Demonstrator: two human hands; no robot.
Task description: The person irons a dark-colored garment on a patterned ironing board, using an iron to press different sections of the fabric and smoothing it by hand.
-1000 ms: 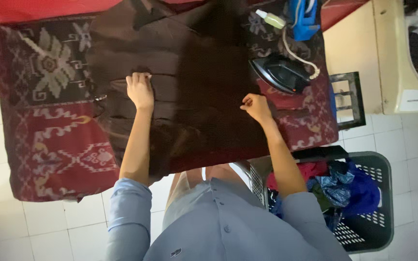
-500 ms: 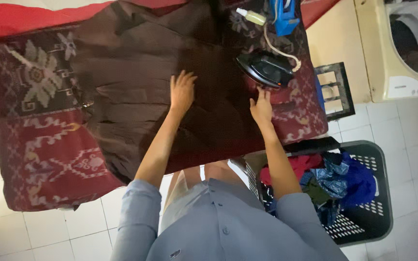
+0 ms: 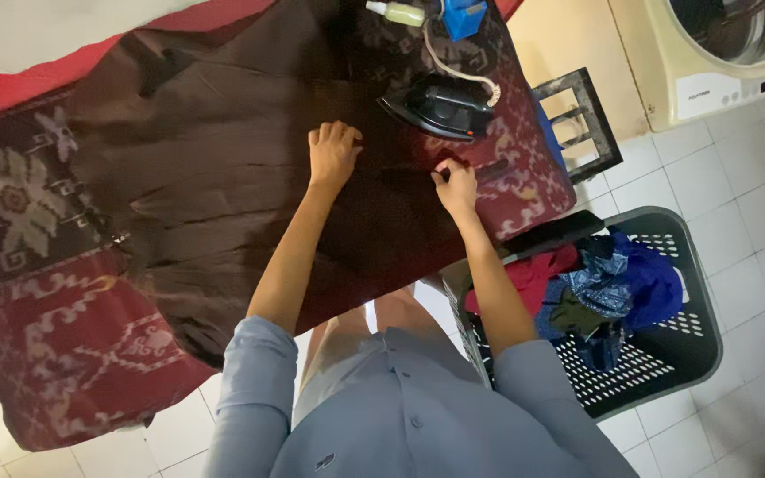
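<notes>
- Here, left hand (image 3: 333, 155): fingers curled, gripping a fold of the dark brown garment (image 3: 223, 177) spread over the patterned red cloth (image 3: 55, 354).
- Right hand (image 3: 456, 184): fingertips pinching the garment's edge, just beside the black iron (image 3: 440, 106).

Home laundry corner: iron (image 3: 440, 106), washing machine (image 3: 728, 49), laundry basket (image 3: 666, 372), tiled floor (image 3: 737, 212).
</notes>
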